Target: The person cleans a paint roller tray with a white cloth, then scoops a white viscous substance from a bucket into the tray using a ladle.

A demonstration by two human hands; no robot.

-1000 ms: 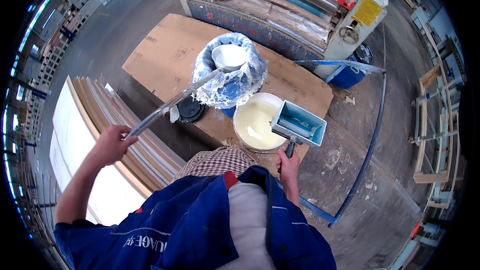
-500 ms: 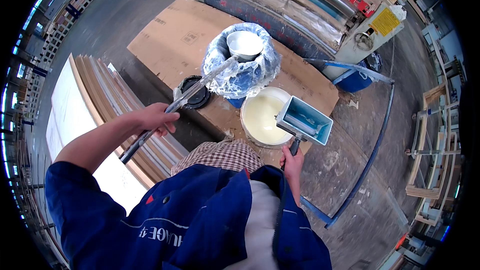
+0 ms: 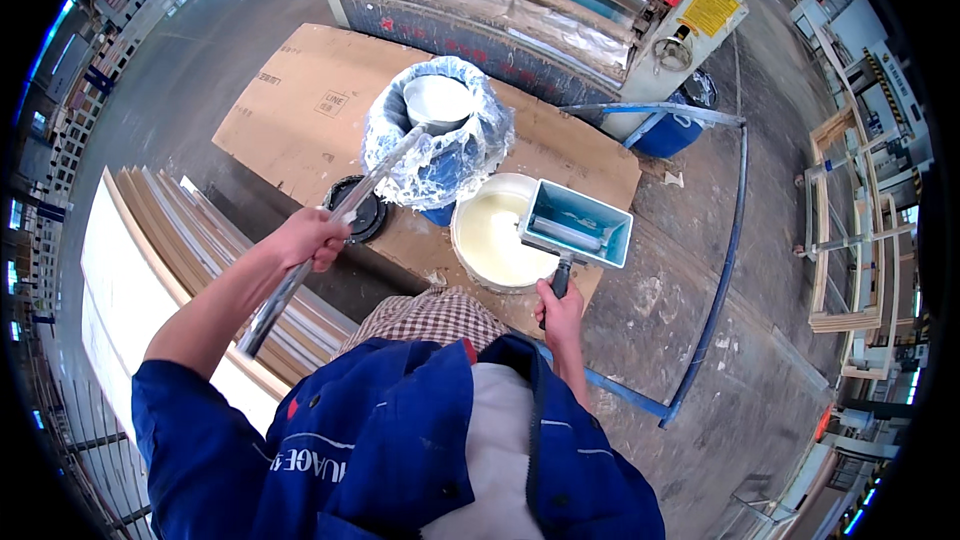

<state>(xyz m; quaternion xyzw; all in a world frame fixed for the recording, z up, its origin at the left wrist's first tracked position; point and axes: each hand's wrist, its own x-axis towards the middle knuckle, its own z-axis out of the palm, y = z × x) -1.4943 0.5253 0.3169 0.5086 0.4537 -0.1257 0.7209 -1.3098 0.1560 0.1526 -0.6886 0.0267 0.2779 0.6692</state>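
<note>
My left hand is closed round a long metal handle of a white ladle, whose cup rests in the top of a blue bucket lined with crumpled, white-smeared plastic. Beside that bucket is a white bucket of cream-coloured liquid. My right hand grips the black handle of a light-blue glue roller applicator, held over the white bucket's right side. A black lid lies left of the buckets, partly behind the ladle handle.
The buckets stand on a cardboard sheet before a large roller machine. Stacked boards are at left. A blue tube frame bounds the right side, near a blue barrel. Wooden frames stand farther right.
My left hand has moved forward along the ladle handle from its end toward the middle. My right hand holds the applicator much as before; the view has shifted slightly.
</note>
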